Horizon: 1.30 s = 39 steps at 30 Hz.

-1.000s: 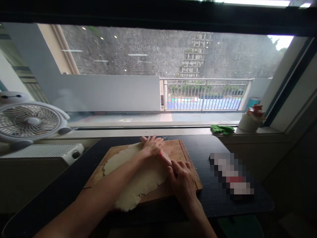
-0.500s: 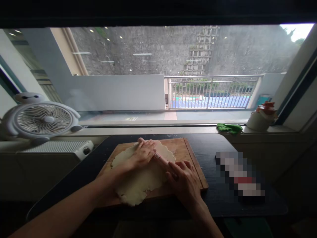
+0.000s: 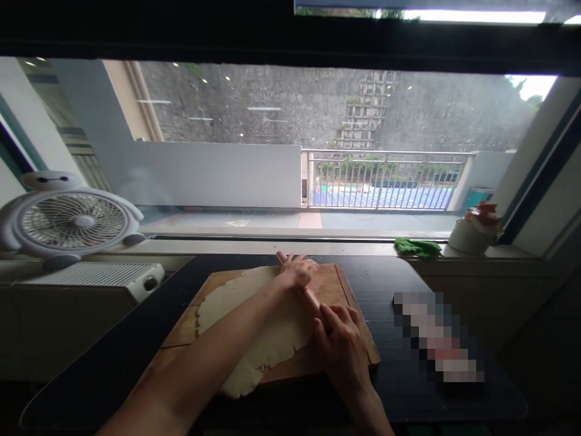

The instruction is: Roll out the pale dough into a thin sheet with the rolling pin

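A wide, pale sheet of dough (image 3: pixel 240 297) with ragged edges lies on a wooden board (image 3: pixel 363 330) and hangs a little over its near edge. Across the dough's right part slants a thin wooden rolling pin (image 3: pixel 312 301). My left hand (image 3: pixel 297 272) is laid over the pin towards its far end, fingers bent around it, and that forearm crosses above the dough. Lower down, my right hand (image 3: pixel 342 333) is closed on the pin's near end, its fingers curled. The forearm hides part of the dough and board.
Under the board is a dark table (image 3: pixel 385 284). A blurred-out long item (image 3: pixel 438 339) lies on its right side. A white fan (image 3: pixel 77 221) and a white heater (image 3: pixel 91 281) stand at left. On the sill are a green cloth (image 3: pixel 416 247) and a white pot (image 3: pixel 472 235).
Both hands and the rolling pin have moved rightward across the dough, the left hand most. More of the dough's left side now shows. The view has tilted up slightly.
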{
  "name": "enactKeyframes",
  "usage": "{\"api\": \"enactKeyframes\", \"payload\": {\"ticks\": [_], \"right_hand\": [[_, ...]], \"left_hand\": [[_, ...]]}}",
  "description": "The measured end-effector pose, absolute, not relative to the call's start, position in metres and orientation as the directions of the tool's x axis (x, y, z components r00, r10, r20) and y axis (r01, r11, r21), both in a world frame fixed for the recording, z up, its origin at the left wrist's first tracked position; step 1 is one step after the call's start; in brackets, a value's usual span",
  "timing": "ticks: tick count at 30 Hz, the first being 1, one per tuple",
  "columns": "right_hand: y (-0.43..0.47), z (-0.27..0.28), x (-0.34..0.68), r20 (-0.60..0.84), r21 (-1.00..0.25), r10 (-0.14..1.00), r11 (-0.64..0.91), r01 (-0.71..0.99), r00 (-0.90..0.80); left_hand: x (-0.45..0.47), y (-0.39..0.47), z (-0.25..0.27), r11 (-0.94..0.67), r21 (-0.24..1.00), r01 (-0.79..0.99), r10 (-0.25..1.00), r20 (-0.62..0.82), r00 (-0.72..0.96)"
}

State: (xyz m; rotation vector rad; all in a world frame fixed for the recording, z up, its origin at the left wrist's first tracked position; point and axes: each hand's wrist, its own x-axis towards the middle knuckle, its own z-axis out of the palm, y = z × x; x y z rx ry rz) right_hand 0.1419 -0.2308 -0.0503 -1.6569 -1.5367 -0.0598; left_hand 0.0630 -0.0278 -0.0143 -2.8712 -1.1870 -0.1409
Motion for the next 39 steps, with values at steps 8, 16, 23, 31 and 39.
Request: {"api": "enactKeyframes", "payload": {"ticks": [8,16,23,31,39], "right_hand": [[-0.235,-0.045,0.135,0.549,-0.503,0.822,0.178,0.846,0.153],[-0.223,-0.057,0.144,0.536,-0.543,0.779,0.022,0.839,0.327],[-0.23,-0.05,0.138,0.562,-0.517,0.788,0.096,0.851,0.253],[-0.233,-0.048,0.134,0.551,-0.507,0.807,0.122,0.853,0.213],[-0.228,-0.053,0.146,0.532,-0.562,0.78,0.035,0.826,0.329]], "left_hand": [[-0.046,-0.071,-0.028,-0.727,0.025,0.687,0.675,0.215,0.706],[0.079,-0.03,-0.014,-0.717,0.082,0.692,0.697,0.104,0.71],[0.051,-0.041,-0.016,-0.722,0.08,0.687,0.692,0.088,0.717],[-0.025,-0.1,-0.021,-0.731,0.02,0.682,0.672,0.192,0.715],[0.095,-0.05,-0.01,-0.741,0.071,0.668,0.672,0.081,0.736]]}}
